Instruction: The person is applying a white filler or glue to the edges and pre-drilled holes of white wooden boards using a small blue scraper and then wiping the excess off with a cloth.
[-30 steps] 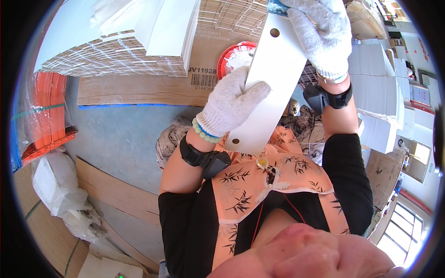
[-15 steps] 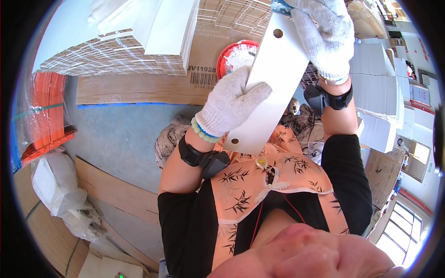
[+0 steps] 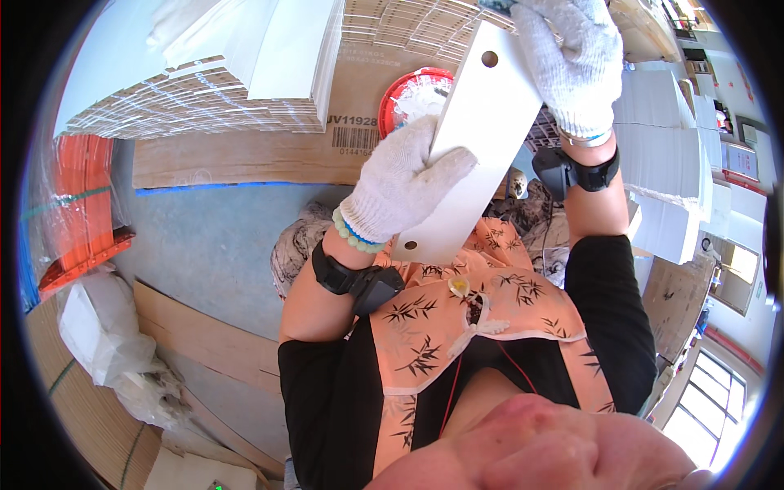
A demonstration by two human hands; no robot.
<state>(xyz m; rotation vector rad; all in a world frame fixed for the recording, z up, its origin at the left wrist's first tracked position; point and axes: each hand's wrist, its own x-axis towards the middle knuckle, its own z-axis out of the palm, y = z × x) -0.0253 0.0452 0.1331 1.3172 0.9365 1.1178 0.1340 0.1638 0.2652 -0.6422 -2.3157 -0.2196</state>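
A long, narrow white board (image 3: 482,122) with a round hole near each end is held up at a slant in front of my body. My left hand (image 3: 400,175), in a pale knitted glove, is closed on its left edge, the thumb lying across the white face. At the board's far right corner is my gloved right hand (image 3: 572,69), fingers curled. A small bluish thing (image 3: 496,6) shows at those fingertips, cut off by the upper edge of the picture; its kind cannot be made out. Behind the board stands a red tub (image 3: 408,102) with white paste or residue inside.
Stacked white boards (image 3: 286,57) rise at the far left on a cardboard sheet (image 3: 220,159). More white stacks (image 3: 661,155) stand at the right. An orange rack part (image 3: 82,212) and crumpled plastic wrap (image 3: 106,335) are on the left, near cardboard strips (image 3: 204,331).
The board and both hands have shifted slightly left and up in the picture. The bluish thing has slid farther out past the upper edge. Both hands keep their hold.
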